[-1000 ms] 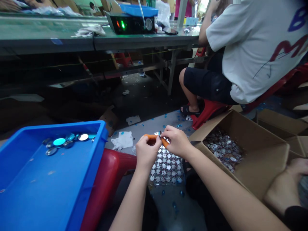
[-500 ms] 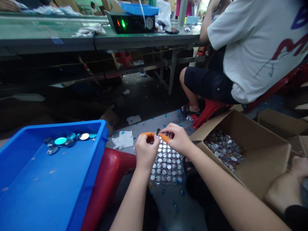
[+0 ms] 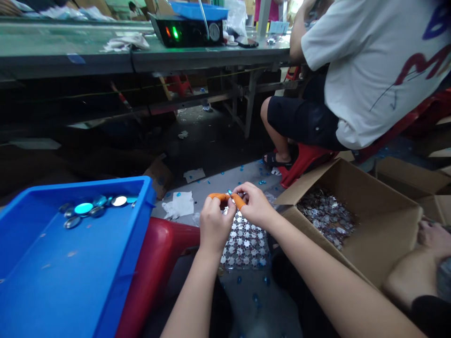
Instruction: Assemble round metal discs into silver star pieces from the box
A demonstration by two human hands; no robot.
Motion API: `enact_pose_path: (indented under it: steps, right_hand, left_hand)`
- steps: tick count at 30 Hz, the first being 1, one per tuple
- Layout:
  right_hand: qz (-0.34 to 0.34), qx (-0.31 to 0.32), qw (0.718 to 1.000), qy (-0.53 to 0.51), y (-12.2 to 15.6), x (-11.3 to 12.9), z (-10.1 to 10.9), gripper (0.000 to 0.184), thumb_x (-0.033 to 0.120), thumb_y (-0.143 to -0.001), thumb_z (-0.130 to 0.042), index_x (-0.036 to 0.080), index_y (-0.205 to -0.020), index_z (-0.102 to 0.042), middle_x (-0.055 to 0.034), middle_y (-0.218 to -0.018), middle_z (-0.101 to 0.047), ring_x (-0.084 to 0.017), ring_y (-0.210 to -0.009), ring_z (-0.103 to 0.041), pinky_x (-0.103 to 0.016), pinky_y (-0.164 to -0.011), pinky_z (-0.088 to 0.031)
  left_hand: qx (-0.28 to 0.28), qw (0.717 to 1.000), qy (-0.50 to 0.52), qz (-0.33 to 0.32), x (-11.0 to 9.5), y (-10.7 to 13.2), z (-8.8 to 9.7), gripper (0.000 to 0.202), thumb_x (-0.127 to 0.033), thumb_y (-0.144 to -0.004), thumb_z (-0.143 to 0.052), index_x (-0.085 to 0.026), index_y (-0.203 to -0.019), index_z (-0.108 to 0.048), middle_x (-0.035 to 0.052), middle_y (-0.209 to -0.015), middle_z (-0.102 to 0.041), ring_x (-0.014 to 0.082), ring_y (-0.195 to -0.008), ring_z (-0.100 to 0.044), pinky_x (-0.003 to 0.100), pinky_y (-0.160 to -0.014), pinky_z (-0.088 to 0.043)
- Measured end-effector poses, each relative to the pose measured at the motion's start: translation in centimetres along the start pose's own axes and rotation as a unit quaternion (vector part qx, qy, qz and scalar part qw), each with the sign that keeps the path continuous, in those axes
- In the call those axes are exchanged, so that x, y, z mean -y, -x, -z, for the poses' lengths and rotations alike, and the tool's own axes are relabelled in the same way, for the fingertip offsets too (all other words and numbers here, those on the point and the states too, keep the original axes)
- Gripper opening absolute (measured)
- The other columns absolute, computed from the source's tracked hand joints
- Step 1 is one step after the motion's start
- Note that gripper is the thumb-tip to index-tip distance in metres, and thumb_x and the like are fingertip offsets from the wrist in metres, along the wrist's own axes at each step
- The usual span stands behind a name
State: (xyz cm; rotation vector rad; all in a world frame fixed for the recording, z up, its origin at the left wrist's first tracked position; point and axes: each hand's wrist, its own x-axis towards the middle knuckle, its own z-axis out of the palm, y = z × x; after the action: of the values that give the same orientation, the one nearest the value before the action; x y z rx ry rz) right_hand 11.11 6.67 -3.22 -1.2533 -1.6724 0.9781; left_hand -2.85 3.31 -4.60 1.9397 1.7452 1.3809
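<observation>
A small round shiny metal disc sits pinched between the orange-capped fingertips of the left hand and right hand, both grasping it above a silver star-patterned metal sheet.

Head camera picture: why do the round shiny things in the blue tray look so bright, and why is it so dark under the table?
In the head view, the round metal discs in the blue plastic tray catch bright glare, while the floor under the workbench sits in deep shadow.
</observation>
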Motion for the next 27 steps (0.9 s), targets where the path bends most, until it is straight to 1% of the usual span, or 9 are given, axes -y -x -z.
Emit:
enact_pose_path:
  steps: [2, 6, 9, 14, 20, 22, 27]
  right_hand:
    - [-0.018, 0.003, 0.999, -0.035, 0.0, -0.1, -0.1, 0.013, 0.018, -0.078, -0.066, 0.017, -0.091, -0.068, -0.0063, -0.096, -0.064, -0.013, -0.072, -0.060, -0.025, -0.062, -0.049]
    - [-0.082, 0.008, 0.992, -0.099, -0.3, -0.1, -0.1, 0.018, 0.028, -0.081, -0.068, 0.016, -0.094, -0.068, -0.0065, -0.092, -0.068, -0.012, -0.061, -0.057, -0.024, -0.054, -0.044]
    - [-0.095, 0.005, 0.988, -0.118, -0.4, 0.0, 0.0, 0.021, 0.031, -0.081, -0.069, 0.015, -0.094, -0.070, -0.0068, -0.089, -0.069, -0.012, -0.060, -0.057, -0.024, -0.054, -0.044]
    - [-0.088, -0.002, 0.990, -0.106, -0.2, 0.7, 0.2, 0.022, 0.032, -0.081, -0.069, 0.015, -0.094, -0.073, -0.0076, -0.091, -0.070, -0.010, -0.057, -0.052, -0.024, -0.050, -0.041]
    - [-0.047, -0.009, 0.996, -0.069, -0.2, 1.1, 0.6, 0.016, 0.025, -0.081, -0.068, 0.015, -0.091, -0.075, -0.0069, -0.093, -0.068, -0.010, -0.060, -0.051, -0.024, -0.054, -0.041]
    - [-0.032, -0.006, 0.998, -0.053, -0.2, 1.0, 0.6, 0.016, 0.023, -0.081, -0.068, 0.015, -0.092, -0.076, -0.0062, -0.092, -0.066, -0.010, -0.061, -0.051, -0.024, -0.054, -0.041]
    - [-0.013, 0.005, 0.999, -0.029, 0.0, 0.9, 0.7, 0.014, 0.018, -0.080, -0.067, 0.015, -0.091, -0.076, -0.0047, -0.089, -0.064, -0.009, -0.059, -0.050, -0.023, -0.052, -0.040]
  left_hand:
    - [-0.012, 1.000, 0.007, 0.002, -0.1, 0.0, 0.1, 0.005, -0.018, -0.086, -0.067, -0.014, -0.085, -0.067, 0.0032, -0.081, -0.059, 0.0161, -0.072, -0.058, 0.029, -0.069, -0.048]
    - [-0.029, 0.998, 0.048, 0.009, -0.3, -0.3, 0.3, 0.009, -0.021, -0.088, -0.067, -0.014, -0.092, -0.072, 0.0050, -0.086, -0.064, 0.0167, -0.078, -0.062, 0.030, -0.075, -0.051]
    - [-0.026, 0.995, 0.090, 0.028, -0.5, -0.4, 0.3, 0.012, -0.022, -0.089, -0.067, -0.016, -0.097, -0.074, 0.0060, -0.092, -0.067, 0.0171, -0.083, -0.065, 0.030, -0.078, -0.054]
    - [-0.011, 0.985, 0.143, 0.091, -0.5, -0.4, 0.3, 0.013, -0.027, -0.088, -0.069, -0.019, -0.096, -0.076, 0.0056, -0.093, -0.069, 0.0186, -0.086, -0.067, 0.031, -0.078, -0.056]
    - [-0.012, 0.977, 0.165, 0.132, -0.5, -0.5, 0.2, 0.015, -0.032, -0.087, -0.070, -0.019, -0.093, -0.077, 0.0055, -0.091, -0.070, 0.0190, -0.084, -0.068, 0.031, -0.077, -0.055]
    - [-0.015, 0.978, 0.161, 0.133, -0.5, -0.5, 0.2, 0.015, -0.032, -0.087, -0.070, -0.019, -0.091, -0.076, 0.0052, -0.089, -0.069, 0.0185, -0.081, -0.067, 0.030, -0.075, -0.055]
    - [-0.024, 0.985, 0.135, 0.106, -0.7, -0.6, 0.2, 0.012, -0.028, -0.087, -0.069, -0.018, -0.086, -0.075, 0.0043, -0.085, -0.067, 0.0175, -0.078, -0.065, 0.030, -0.072, -0.053]
